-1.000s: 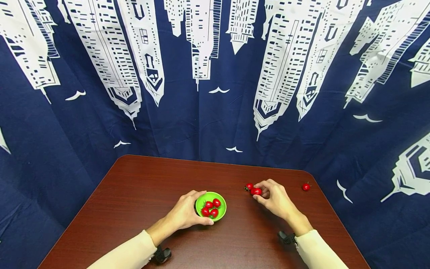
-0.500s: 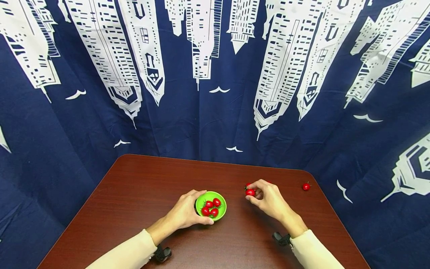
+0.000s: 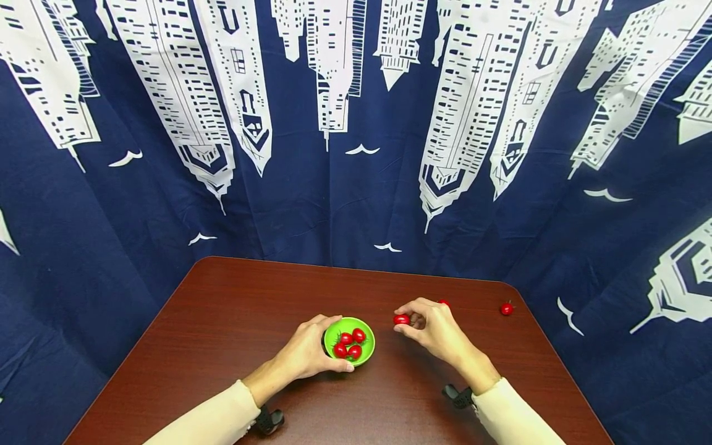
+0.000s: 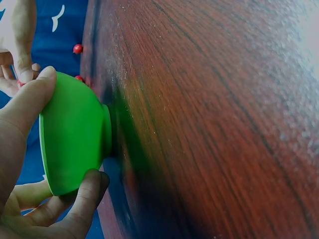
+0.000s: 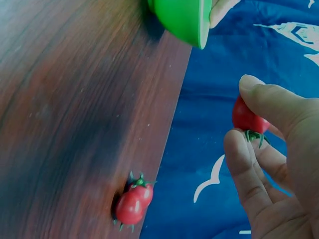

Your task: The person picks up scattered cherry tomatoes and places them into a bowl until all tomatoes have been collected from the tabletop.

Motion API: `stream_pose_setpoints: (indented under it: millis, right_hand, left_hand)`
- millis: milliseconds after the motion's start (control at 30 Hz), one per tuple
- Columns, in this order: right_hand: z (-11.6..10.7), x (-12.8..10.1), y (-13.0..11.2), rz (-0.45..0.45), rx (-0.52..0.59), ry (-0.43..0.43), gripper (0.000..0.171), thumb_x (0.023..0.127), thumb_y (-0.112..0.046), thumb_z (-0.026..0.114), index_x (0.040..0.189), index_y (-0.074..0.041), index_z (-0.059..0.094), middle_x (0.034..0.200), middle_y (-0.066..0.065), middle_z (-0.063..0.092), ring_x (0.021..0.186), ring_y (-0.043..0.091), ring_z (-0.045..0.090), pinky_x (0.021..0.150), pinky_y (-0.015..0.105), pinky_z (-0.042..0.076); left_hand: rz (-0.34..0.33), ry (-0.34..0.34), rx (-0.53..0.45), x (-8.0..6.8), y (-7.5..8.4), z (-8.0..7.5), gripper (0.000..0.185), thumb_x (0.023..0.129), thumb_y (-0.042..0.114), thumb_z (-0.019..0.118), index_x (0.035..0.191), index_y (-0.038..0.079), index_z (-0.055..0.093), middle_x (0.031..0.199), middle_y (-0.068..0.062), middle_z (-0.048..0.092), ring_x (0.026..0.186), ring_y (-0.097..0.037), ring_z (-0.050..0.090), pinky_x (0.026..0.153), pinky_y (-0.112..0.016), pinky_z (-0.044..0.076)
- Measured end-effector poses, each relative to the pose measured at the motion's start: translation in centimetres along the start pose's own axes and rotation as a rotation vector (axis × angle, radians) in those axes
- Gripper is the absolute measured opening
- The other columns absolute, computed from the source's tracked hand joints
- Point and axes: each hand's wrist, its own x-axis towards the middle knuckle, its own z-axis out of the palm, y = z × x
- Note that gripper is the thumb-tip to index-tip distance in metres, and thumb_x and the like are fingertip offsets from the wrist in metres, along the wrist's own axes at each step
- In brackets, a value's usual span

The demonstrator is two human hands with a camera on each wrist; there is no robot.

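Note:
My left hand [image 3: 306, 349] grips a small green bowl [image 4: 75, 134] from its left side, thumb at the near edge and fingers round the far edge. Inside the bowl lie several red cherry tomatoes [image 3: 355, 351] with green stems. To the right of the bowl, my right hand [image 3: 436, 330] pinches one cherry tomato [image 5: 245, 115] between thumb and fingertips. In the right wrist view that tomato is held above the tabletop, its green stem toward the fingers. My right hand partly covers another tomato [image 3: 443, 302] behind it in the head view.
One cherry tomato [image 3: 507, 308] lies near the right edge of the brown wooden table [image 3: 267, 284]. Two tomatoes [image 5: 130, 208] overlap each other in the right wrist view. A dark blue curtain [image 3: 311, 204] with white printed buildings hangs behind the table.
My right hand has moved left toward the bowl, carrying the pinched cherry tomato. A tomato formerly covered by this hand now shows behind it. My left hand and the bowl have stayed put.

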Motion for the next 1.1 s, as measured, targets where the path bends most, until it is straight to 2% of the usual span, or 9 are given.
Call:
stream_pose_setpoints:
  millis: [200, 533, 800, 1100]
  right_hand:
    - [0.4, 0.6, -1.0, -0.005, 0.013, -0.007, 0.034, 0.088, -0.011, 0.104, 0.118, -0.01, 0.088, 0.097, -0.004, 0.082, 0.077, -0.002, 0.069, 0.072, 0.023, 0.065]
    - [1.3, 1.6, -2.6, -0.021, 0.056, -0.04, 0.035, 0.09, -0.002, 0.099, 0.123, -0.008, 0.087, 0.105, -0.002, 0.083, 0.083, 0.002, 0.075, 0.077, 0.025, 0.069]
    - [2.4, 2.4, -3.3, -0.054, 0.045, -0.043, 0.037, 0.09, -0.001, 0.098, 0.124, -0.006, 0.086, 0.107, -0.001, 0.082, 0.083, 0.002, 0.075, 0.078, 0.023, 0.069]
    - [3.4, 3.2, -4.1, -0.04, 0.056, -0.077, 0.032, 0.095, -0.004, 0.095, 0.125, -0.007, 0.086, 0.11, 0.002, 0.081, 0.086, 0.005, 0.076, 0.077, 0.024, 0.068]
  left_hand:
    - [0.0, 0.0, -0.004, 0.0, 0.0, 0.0, 0.109, 0.07, 0.05, 0.113, 0.158, 0.002, 0.069, 0.135, -0.01, 0.08, 0.121, -0.028, 0.076, 0.106, -0.044, 0.066]
    - [-0.002, 0.002, -0.007, 0.1, -0.3, 0.1, 0.108, 0.07, 0.049, 0.113, 0.158, 0.004, 0.07, 0.135, -0.007, 0.08, 0.12, -0.023, 0.076, 0.105, -0.042, 0.066]
    - [-0.005, -0.005, -0.024, 0.1, -0.2, -0.1, 0.108, 0.072, 0.049, 0.113, 0.159, 0.003, 0.068, 0.136, -0.007, 0.079, 0.12, -0.023, 0.075, 0.104, -0.041, 0.066]
    - [-0.002, -0.007, -0.018, 0.1, -0.2, -0.1, 0.109, 0.072, 0.049, 0.112, 0.159, 0.002, 0.068, 0.137, -0.008, 0.079, 0.12, -0.023, 0.076, 0.104, -0.042, 0.066]
